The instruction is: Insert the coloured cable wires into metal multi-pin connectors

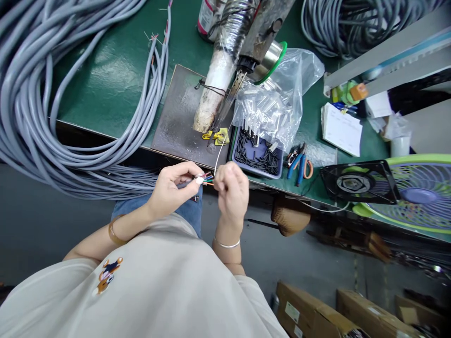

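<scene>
My left hand (176, 185) is closed in a pinch on the end of a grey cable. Thin coloured wires (208, 178) fan out from that end, with red, blue, green and orange among them. Close beside them, my right hand (231, 185) has its fingers curled together at the wire tips; what lies between them is hidden. A thin white strand (220, 152) curves up from the gap between the hands. Just beyond, a soldering iron (227, 105) points down in its stand beside a white, dirty-ended tube (210, 101), above a yellow sponge piece (221, 136).
Bundled grey cables (24, 94) hang over the bench's left edge. A tray (259, 155) holds small black sleeves, with a plastic bag (278, 103) and a solder spool (271, 63) behind it. Pliers (300, 164), a black fan (359, 183) and a green-rimmed basket (423, 192) lie rightward.
</scene>
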Motion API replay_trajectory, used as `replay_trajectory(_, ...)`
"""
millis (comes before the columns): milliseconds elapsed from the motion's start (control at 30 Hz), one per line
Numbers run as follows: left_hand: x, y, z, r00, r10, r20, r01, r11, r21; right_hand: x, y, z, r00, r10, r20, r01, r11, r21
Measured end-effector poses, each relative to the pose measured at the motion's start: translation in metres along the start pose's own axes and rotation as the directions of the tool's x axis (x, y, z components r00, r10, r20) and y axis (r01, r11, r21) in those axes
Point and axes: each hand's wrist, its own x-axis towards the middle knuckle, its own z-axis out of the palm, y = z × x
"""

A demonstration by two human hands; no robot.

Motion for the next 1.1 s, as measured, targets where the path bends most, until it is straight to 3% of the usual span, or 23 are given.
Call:
replay_trajectory(67,0.002,0.002,-0.001,0.995,-0.095,-0.026,0.093,0.994,-0.061,0.000,-0.002,-0.004,0.996,-0.032,-0.088,0.029,0.999,-0.029)
replay_trajectory(167,0.004,0.003,-0.003,0.982,-0.185,-0.035,0.181,0.979,-0.094,-0.003,-0.007,-0.007,1.000,-0.015,0.011,0.016,0.983,-0.185)
replay_trajectory(267,0.005,0.002,-0.003,0.979,-0.205,-0.006,0.204,0.973,-0.105,-0.006,-0.012,-0.004,0.992,0.034,0.125,0.003,0.958,-0.285)
replay_trajectory(467,0.002,0.006,0.003,0.981,-0.192,-0.008,0.191,0.980,-0.048,-0.007,-0.010,0.009,0.995,0.020,0.094,0.007,0.960,-0.280)
replay_trajectory(567,0.002,0.010,0.006,0.985,-0.170,-0.025,0.168,0.984,-0.056,-0.007,-0.005,0.010,0.999,0.012,0.034,-0.006,0.985,-0.170)
replay_trajectory(667,0.003,0.008,0.006,0.984,-0.179,-0.024,0.175,0.979,-0.108,-0.004,-0.003,0.003,0.990,-0.037,-0.134,0.028,0.997,-0.066)
replay_trajectory(767,0.004,0.002,0.001,0.979,-0.200,-0.043,0.188,0.963,-0.192,-0.002,-0.005,-0.005,0.968,-0.088,-0.235,0.057,0.989,-0.135)
replay_trajectory(933,0.004,-0.001,0.000,0.976,-0.216,-0.036,0.206,0.962,-0.177,-0.003,-0.011,0.000,1.000,-0.001,0.022,0.006,0.970,-0.242)
replay_trajectory(1100,0.002,0.000,0.002,0.974,-0.220,-0.044,0.213,0.967,-0.139,-0.008,-0.015,0.010,0.994,-0.099,0.047,0.109,0.920,-0.376)
